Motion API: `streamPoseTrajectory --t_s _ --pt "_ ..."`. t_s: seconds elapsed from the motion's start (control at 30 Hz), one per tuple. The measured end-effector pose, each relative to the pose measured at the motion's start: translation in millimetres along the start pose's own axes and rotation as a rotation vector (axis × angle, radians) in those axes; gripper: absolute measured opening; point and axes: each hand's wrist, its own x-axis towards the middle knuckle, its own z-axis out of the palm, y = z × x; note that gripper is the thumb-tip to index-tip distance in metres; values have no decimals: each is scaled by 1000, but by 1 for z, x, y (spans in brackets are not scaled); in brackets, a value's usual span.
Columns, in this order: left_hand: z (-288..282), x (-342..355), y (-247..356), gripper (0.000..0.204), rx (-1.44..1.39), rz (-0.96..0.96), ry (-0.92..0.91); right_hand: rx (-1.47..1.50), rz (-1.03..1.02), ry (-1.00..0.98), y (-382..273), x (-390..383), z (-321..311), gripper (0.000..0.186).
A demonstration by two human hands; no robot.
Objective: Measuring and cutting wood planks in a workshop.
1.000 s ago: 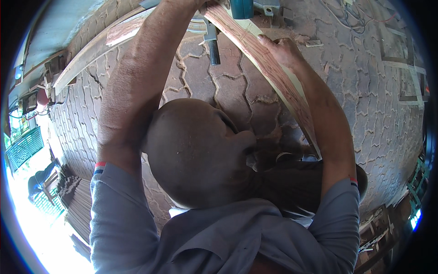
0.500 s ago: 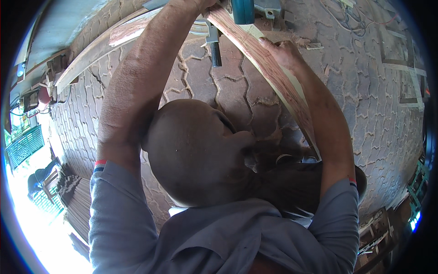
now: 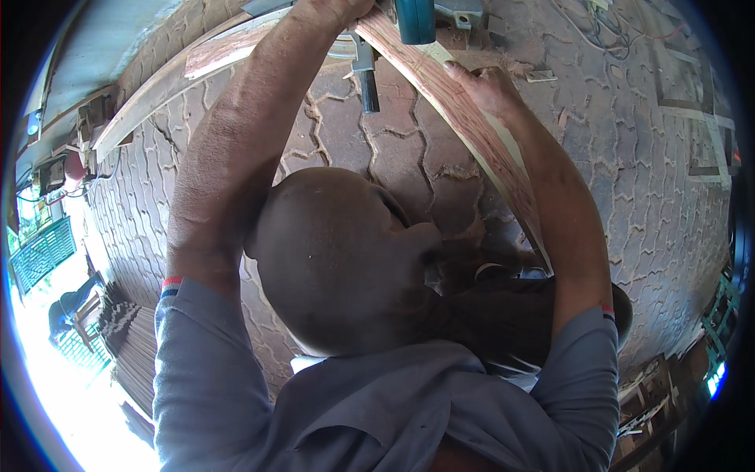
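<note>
A long wooden plank (image 3: 464,130) with reddish, streaky grain and pale edges slants from the top middle down beside my right forearm. My right hand (image 3: 489,88) grips its right edge, the thumb stretched over the upper face and the other fingers bent and partly hidden. At the plank's far end is my left hand (image 3: 338,9); the upper border cuts off most of its fingers, so its hold is hidden. Between the hands, the rounded teal body of a power tool (image 3: 415,23) stands over the plank, its upper part out of view.
Left of the plank, a grey metal tool with a black handle (image 3: 369,90) sticks out. A grey metal part (image 3: 462,16) is beside the teal tool. Another long board (image 3: 161,101) lies at the left. Cables (image 3: 613,35) lie on the paved floor (image 3: 613,165); wooden frames stand far right.
Very little differs. The teal tool and the far end of the plank sit slightly further left in the picture. Both hands keep about the same places.
</note>
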Motion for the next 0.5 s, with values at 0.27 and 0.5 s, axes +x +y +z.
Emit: streamPoseTrajectory --t_s 0.27,0.5 --pt "-3 5 -26 27 -82 82 -30 -27 35 -10 -18 -5 -3 82" --pt "5 -9 -39 25 -162 142 -49 -57 29 -38 -11 -2 -5 89"
